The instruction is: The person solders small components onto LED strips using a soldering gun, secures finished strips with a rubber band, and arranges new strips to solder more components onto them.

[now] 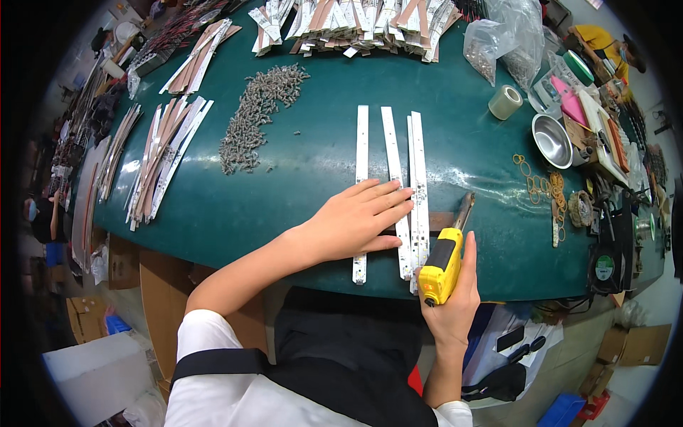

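Note:
Several long white LED board strips (418,156) lie lengthwise on the green table in front of me. My left hand (359,219) lies flat across them with its fingers spread, partly covering the left and middle strips. My right hand (459,302) is wrapped round a yellow-and-black hand tool (441,267) with a long metal nose. The tool points up and to the right, just beside the lower end of the rightmost strips. Its exact kind I cannot make out. Under the strips a brown bar (442,220) shows in part.
Small metal screw-like pieces (249,117) lie heaped on the green table (320,153). More strips (167,153) are stacked at left and far back. To the right are a clear tape roll (505,103), a metal bowl (552,141), yellow rings (556,192) and plastic bags (484,46).

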A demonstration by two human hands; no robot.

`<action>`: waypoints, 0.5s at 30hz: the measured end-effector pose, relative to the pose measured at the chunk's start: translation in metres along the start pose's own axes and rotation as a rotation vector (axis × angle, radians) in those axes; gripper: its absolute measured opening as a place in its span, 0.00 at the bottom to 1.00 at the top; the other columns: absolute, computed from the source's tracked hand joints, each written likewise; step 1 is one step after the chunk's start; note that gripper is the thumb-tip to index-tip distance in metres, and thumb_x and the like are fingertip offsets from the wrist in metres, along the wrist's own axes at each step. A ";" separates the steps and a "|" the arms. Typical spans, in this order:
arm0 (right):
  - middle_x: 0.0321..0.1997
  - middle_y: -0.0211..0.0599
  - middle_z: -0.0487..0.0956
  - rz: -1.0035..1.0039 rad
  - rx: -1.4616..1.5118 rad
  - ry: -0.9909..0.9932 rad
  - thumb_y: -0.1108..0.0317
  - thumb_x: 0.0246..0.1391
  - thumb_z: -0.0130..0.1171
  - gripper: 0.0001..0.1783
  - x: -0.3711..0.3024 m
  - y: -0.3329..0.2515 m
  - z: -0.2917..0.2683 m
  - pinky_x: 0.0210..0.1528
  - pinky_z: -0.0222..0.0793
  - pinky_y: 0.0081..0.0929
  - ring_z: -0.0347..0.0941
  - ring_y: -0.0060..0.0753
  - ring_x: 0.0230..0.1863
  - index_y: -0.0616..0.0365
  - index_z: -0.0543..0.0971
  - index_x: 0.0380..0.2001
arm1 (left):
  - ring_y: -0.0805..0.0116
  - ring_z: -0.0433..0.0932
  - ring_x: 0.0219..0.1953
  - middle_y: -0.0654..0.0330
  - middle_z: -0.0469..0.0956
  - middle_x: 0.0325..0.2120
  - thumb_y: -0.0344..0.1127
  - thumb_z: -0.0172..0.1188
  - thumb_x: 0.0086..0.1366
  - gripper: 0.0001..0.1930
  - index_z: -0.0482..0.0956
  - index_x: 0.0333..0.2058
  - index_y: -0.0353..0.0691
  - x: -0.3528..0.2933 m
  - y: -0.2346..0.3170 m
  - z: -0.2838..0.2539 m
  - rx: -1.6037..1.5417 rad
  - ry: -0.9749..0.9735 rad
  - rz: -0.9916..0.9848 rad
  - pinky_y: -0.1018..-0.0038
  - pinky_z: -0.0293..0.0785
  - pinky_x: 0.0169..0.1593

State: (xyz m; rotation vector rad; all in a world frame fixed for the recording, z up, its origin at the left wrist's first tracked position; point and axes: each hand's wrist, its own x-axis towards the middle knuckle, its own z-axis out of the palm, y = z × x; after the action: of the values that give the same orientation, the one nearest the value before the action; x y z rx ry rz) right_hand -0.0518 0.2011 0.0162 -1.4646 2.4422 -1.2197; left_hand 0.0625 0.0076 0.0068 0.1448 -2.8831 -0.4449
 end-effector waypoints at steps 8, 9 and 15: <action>0.49 0.54 0.72 -0.013 -0.082 0.109 0.79 0.35 0.68 0.49 0.001 -0.004 -0.001 0.47 0.70 0.39 0.72 0.54 0.43 0.69 0.57 0.62 | 0.62 0.61 0.64 0.60 0.65 0.60 0.46 0.60 0.60 0.27 0.69 0.57 0.43 -0.013 -0.004 -0.009 -0.029 -0.007 -0.053 0.58 0.56 0.64; 0.58 0.56 0.68 0.014 -0.055 0.117 0.81 0.34 0.67 0.48 0.000 -0.004 -0.002 0.54 0.67 0.39 0.70 0.57 0.51 0.67 0.57 0.63 | 0.61 0.61 0.64 0.59 0.65 0.60 0.46 0.60 0.60 0.28 0.68 0.57 0.42 -0.010 -0.002 -0.010 -0.023 0.022 -0.033 0.59 0.56 0.64; 0.58 0.56 0.69 0.113 -0.057 0.226 0.78 0.44 0.59 0.41 -0.002 0.000 -0.010 0.53 0.69 0.33 0.72 0.52 0.54 0.64 0.58 0.64 | 0.55 0.61 0.63 0.53 0.64 0.60 0.49 0.59 0.60 0.30 0.67 0.57 0.38 0.019 0.001 0.001 -0.002 0.024 0.041 0.59 0.56 0.64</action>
State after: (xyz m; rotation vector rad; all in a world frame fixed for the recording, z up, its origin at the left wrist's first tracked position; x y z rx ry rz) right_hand -0.0550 0.2084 0.0226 -1.2423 2.6830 -1.3704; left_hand 0.0435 0.0061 0.0096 0.0905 -2.8566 -0.4354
